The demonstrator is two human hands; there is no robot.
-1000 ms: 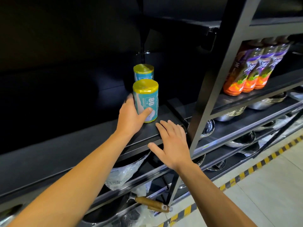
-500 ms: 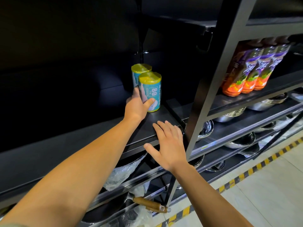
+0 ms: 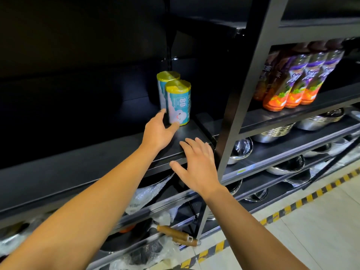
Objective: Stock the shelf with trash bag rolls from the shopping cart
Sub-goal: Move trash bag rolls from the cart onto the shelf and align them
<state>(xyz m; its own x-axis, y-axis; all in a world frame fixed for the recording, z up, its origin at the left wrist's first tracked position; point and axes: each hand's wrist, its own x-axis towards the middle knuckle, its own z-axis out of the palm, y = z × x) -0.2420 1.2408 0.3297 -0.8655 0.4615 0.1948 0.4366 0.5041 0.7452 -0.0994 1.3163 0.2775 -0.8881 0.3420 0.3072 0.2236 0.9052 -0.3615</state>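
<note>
From the head camera, a black shelf board (image 3: pixel 109 152) runs across the frame at a slant, matt and dark, with a black back panel behind it and another dark board overhead. Two trash bag rolls stand upright on it near its right end: the front roll (image 3: pixel 178 103), blue-wrapped with a yellow top and an "80" on its label, and the rear roll (image 3: pixel 162 88) just behind and to its left, so close that the two seem to touch. The left hand (image 3: pixel 158 131) lies low on the board with its fingers spread loosely; thumb and forefinger reach the foot of the front roll on either side, touching or nearly so, without closing around it. The right hand (image 3: pixel 197 164) is flat and open, palm down, fingers on the board's front edge, holding nothing. A black upright post (image 3: pixel 239 98) divides this bay from the next on the right, where orange and purple drink bottles (image 3: pixel 298 78) stand in a row on a higher shelf. Below them, stacked steel bowls (image 3: pixel 276 131) and shiny pots fill the lower tiers. Under the main board sit bubble-wrapped goods (image 3: pixel 150 191) and a pan with a wooden handle (image 3: pixel 173 232). The floor (image 3: pixel 315 227) is pale tile, crossed by a yellow-and-black hazard stripe (image 3: pixel 292 203) along the foot of the shelving.
</note>
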